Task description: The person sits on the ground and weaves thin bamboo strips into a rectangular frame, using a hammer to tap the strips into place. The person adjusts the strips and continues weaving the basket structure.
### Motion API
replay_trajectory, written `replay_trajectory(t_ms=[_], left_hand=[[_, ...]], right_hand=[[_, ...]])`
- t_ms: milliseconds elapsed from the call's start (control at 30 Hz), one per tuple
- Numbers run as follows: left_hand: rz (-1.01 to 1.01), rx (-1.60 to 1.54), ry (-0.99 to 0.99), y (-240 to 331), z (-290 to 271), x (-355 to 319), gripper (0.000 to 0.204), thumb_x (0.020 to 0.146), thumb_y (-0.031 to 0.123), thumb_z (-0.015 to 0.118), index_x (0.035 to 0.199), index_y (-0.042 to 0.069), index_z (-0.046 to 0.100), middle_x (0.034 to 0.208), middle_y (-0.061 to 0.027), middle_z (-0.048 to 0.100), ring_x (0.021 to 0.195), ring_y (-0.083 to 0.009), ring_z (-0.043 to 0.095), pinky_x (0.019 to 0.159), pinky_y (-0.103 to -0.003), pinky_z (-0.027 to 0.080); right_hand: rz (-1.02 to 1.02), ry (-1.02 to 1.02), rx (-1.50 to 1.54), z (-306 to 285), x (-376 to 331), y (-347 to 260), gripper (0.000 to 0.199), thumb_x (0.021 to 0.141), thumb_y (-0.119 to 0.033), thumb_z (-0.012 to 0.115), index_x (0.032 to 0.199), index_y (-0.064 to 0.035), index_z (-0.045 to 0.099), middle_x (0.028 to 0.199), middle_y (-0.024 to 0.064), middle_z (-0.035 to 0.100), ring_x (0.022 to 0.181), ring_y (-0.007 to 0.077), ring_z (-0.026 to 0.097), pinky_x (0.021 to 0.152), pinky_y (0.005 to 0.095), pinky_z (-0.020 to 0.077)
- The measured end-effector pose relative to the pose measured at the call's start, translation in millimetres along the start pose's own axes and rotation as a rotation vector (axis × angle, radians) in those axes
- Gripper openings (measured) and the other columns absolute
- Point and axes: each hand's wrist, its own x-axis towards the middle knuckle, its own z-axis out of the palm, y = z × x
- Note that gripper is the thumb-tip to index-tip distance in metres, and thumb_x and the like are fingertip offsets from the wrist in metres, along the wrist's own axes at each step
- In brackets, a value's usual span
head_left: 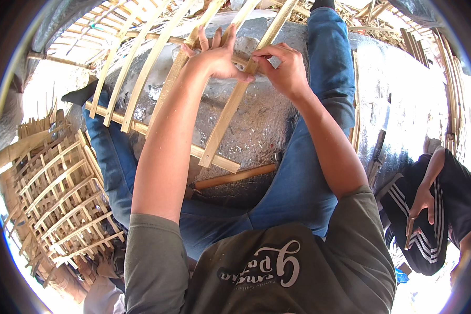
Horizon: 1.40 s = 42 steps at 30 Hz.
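A frame of pale bamboo slats (141, 68) lies across my lap, long strips crossing two horizontal bars. My left hand (214, 55) rests on the upper crossbar with its fingers spread, pressing a slat. Close beside it, my right hand (285, 68) pinches the top of one long slat (230, 112) where it meets the crossbar. The thumbs of both hands nearly touch. My legs in blue jeans (309, 172) stretch out under the frame on a silvery sheet (261, 120).
A hammer with a wooden handle (235, 177) lies between my legs. Finished bamboo lattice panels (63, 199) are stacked at my left. More slats lie at the far edge. At right sits another person in black striped trousers (429, 220), holding a small stick.
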Motion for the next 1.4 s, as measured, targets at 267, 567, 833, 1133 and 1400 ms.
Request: replay_trajectory(t_ms=[267,567,833,1133,1400], left_hand=[[0.003,0.008,0.002,1.0,-0.7,-1.3,0.157,0.048,0.083,0.08,0.16,0.026,-0.014,0.168,-0.0182,0.0,0.151,-0.0455,-0.016,0.106,-0.082,-0.001],[-0.001,0.027,0.024,-1.0,3.3,1.0,0.158,0.046,0.085,0.079,0.16,0.027,-0.014,0.168,-0.0173,0.0,0.151,-0.0453,-0.015,0.107,-0.082,-0.001],[-0.006,0.013,0.026,0.1,2.6,-0.7,0.157,0.046,0.084,0.08,0.16,0.028,-0.013,0.169,-0.0162,-0.001,0.151,-0.0445,-0.017,0.106,-0.082,-0.004],[-0.005,0.015,0.039,-0.2,4.1,-0.1,0.157,0.046,0.084,0.079,0.16,0.028,-0.013,0.168,-0.0165,0.0,0.151,-0.0444,-0.017,0.106,-0.082,-0.003],[-0.008,0.027,0.037,-0.5,3.7,-0.9,0.158,0.045,0.084,0.079,0.161,0.027,-0.012,0.168,-0.0167,0.001,0.152,-0.0442,-0.015,0.107,-0.082,-0.003]], right_hand=[[0.008,-0.029,-0.031,-0.8,-1.3,0.6,0.015,0.08,-0.001,0.074,0.094,-0.0068,0.076,0.091,0.0049,0.076,0.085,0.0223,0.069,0.08,0.0336,0.0553],[0.012,-0.038,-0.068,1.1,-2.5,0.8,0.014,0.08,-0.003,0.074,0.094,-0.0074,0.075,0.093,0.0043,0.076,0.09,0.0234,0.068,0.087,0.0355,0.052],[0.012,-0.035,-0.148,1.7,-4.6,7.6,0.01,0.082,-0.017,0.077,0.092,-0.0158,0.076,0.101,-0.0023,0.074,0.107,0.025,0.061,0.1,0.0459,0.0401],[0.039,0.043,-0.183,1.5,-6.7,3.0,0.011,0.078,-0.016,0.08,0.088,-0.0185,0.079,0.112,-0.0047,0.068,0.117,0.0275,0.055,0.102,0.0464,0.0404],[0.015,0.021,-0.108,1.0,-9.0,1.2,0.015,0.076,-0.017,0.083,0.09,-0.0206,0.08,0.119,0.0001,0.065,0.12,0.0308,0.052,0.105,0.0461,0.042]])
